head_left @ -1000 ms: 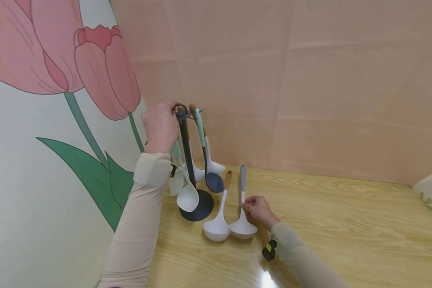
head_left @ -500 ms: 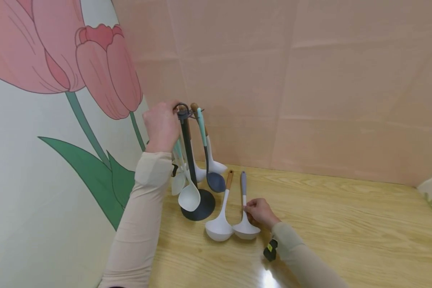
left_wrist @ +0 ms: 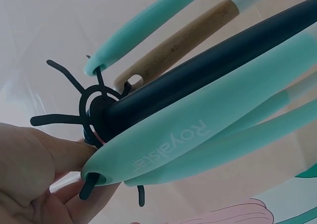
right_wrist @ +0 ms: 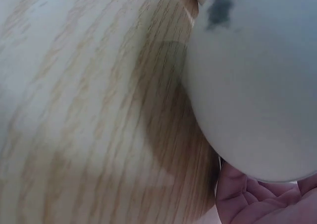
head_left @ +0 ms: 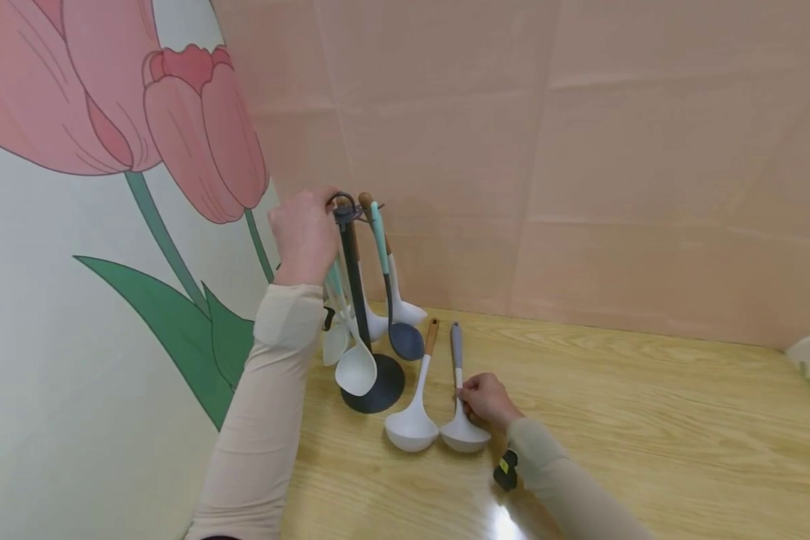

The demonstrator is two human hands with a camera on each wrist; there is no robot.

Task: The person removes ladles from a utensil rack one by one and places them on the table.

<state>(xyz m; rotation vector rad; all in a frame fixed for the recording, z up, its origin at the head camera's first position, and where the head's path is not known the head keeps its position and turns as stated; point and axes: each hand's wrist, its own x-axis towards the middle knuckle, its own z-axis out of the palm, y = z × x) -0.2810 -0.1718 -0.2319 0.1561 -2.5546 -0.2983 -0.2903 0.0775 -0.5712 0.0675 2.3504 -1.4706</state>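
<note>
My left hand (head_left: 305, 236) grips the top of a black utensil stand (head_left: 353, 281); in the left wrist view its thumb and fingers meet at the hooked hub. On the stand hang a white spoon (head_left: 356, 370), a dark-blue spoon (head_left: 406, 341) and several other utensils with mint or wooden handles. To the right, my right hand (head_left: 491, 399) pinches the white neck of a ladle (head_left: 464, 436) with a grey-blue handle. Its rounded bowl (right_wrist: 257, 85), marked by a dark smudge, fills much of the right wrist view. Just left lies another white ladle (head_left: 412, 430) with a wooden handle.
The wood-grain table (head_left: 648, 420) stretches off to the right. A pinkish cloth backdrop (head_left: 580, 187) rises behind it. A wall with painted tulips (head_left: 205, 135) borders the left side, close to the stand.
The grey-handled ladle has shifted slightly nearer and right in my right hand, its bowl drawing a little away from the other ladle's. My left hand keeps its grip on the stand.
</note>
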